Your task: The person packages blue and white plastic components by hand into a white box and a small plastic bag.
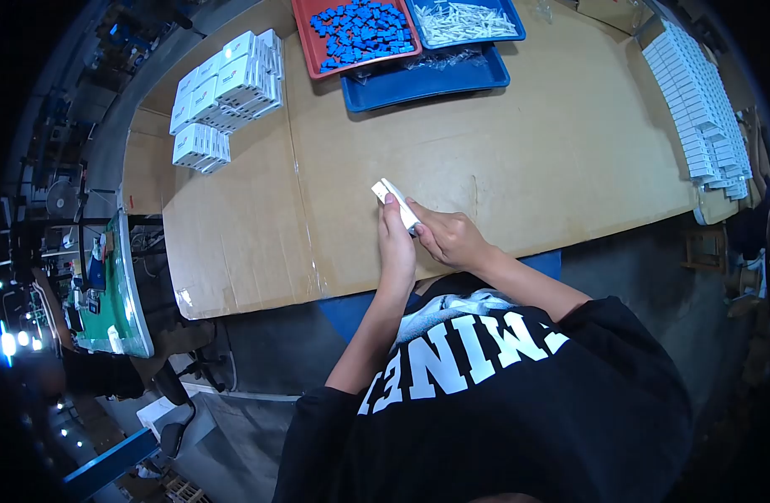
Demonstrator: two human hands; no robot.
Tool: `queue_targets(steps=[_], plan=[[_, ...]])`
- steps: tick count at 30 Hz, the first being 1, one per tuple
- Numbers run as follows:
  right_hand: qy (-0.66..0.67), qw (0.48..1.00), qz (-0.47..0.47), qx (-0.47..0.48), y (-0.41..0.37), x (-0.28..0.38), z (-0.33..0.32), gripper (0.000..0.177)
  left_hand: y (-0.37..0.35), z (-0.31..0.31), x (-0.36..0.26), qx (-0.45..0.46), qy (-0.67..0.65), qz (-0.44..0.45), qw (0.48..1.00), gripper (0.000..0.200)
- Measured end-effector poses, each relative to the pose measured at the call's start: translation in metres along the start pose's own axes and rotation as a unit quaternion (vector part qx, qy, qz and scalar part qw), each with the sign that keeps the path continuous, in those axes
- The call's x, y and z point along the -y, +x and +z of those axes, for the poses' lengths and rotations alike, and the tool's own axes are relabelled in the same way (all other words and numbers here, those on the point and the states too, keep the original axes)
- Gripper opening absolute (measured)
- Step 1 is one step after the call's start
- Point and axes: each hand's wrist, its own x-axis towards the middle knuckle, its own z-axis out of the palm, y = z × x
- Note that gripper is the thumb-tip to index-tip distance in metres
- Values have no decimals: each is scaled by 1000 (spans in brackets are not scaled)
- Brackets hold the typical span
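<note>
A small white box (406, 214) is held between both my hands above the near part of the cardboard-covered table (385, 159). Its flat end points away from me, up and to the left. Around its left side my left hand (394, 235) is closed, thumb along the top. My right hand (448, 237) grips the right side and lower end, fingers bent. The palms and part of the box's lower end are hidden by the fingers.
At the back stand a red tray (310, 42) of blue pieces, a blue tray (521, 33) of white sticks, and another blue tray (427, 96) with clear plastic. White boxes are stacked at left (225, 84) and right (695, 109). A green-topped table (108, 293) lies farther left.
</note>
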Motion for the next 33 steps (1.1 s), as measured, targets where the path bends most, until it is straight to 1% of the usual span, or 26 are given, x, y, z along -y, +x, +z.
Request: queue_targets(steps=[2, 4, 6, 7, 8, 9, 10, 11, 13, 14, 16, 17, 18, 19, 20, 21, 22, 23, 25, 26, 27, 28, 29, 31, 32, 33], plan=[[40, 998, 42, 21, 3, 3, -4, 44, 2, -4, -3, 8, -7, 0, 1000, 59], [74, 996, 36, 25, 18, 9, -16, 44, 5, -9, -14, 18, -15, 1, 1000, 61], [110, 993, 32, 29, 25, 6, -20, 44, 6, -15, -26, 95, 29, 123, 987, 73], [241, 956, 168, 22, 24, 2, -21, 45, 4, -16, -31, 95, 29, 122, 987, 73], [363, 883, 297, 14, 25, -1, -22, 46, 3, -15, -35, 115, 101, 198, 968, 83], [363, 883, 299, 13, 29, -2, -26, 46, 2, -15, -38, 135, 172, 271, 937, 97], [428, 826, 363, 50, 35, 1, -33, 48, 3, -16, -36, 142, 174, 275, 935, 113], [488, 760, 420, 87, 42, 5, -40, 49, 4, -16, -35, 145, 174, 275, 934, 113], [455, 770, 436, 103, 51, 15, -46, 51, 4, -14, -36, 179, 221, 324, 902, 115], [474, 762, 430, 99, 54, 17, -48, 53, 3, -14, -36, 180, 221, 325, 902, 115], [494, 754, 423, 97, 53, 18, -43, 56, 2, -14, -36, 164, 214, 363, 892, 108], [485, 793, 363, 65, 47, 16, -36, 57, 1, -14, -35, 163, 214, 365, 892, 108], [473, 827, 301, 32, 46, 18, -32, 59, -1, -14, -33, 166, 107, 270, 942, 99], [474, 827, 299, 35, 45, 18, -30, 59, -3, -15, -32, 164, -1, 170, 972, 92], [449, 857, 248, 43, 45, 19, -28, 64, -2, -16, -31, 176, 11, 184, 967, 81], [422, 884, 196, 49, 44, 21, -27, 68, -3, -15, -33, 174, 11, 185, 967, 81], [392, 899, 189, 52, 44, 25, -29, 64, -4, -13, -36, 156, 32, 196, 968, 81], [392, 898, 191, 51, 42, 27, -29, 64, -5, -12, -37, 139, 53, 205, 967, 82], [313, 911, 262, 50, 40, 27, -32, 56, -5, -12, -37, 123, 19, 215, 969, 83], [311, 912, 262, 49, 43, 29, -33, 56, -4, -10, -38, 112, 79, 281, 950, 85], [425, 839, 338, 43, 47, 32, -34, 52, -4, -9, -39, 100, 138, 344, 923, 88], [529, 744, 406, 36, 51, 35, -33, 50, -8, -2, -38, 88, 165, 345, 920, 91], [529, 744, 407, 35, 53, 38, -31, 50, -7, -1, -36, 90, 165, 345, 920, 91], [511, 753, 414, 29, 55, 44, -27, 49, -4, -1, -31, 84, 178, 381, 903, 90], [496, 770, 400, 31, 56, 47, -25, 50, -2, -1, -29, 75, 156, 391, 904, 94], [495, 771, 399, 32, 56, 48, -24, 50, -2, 0, -30, 74, 155, 392, 904, 94]])
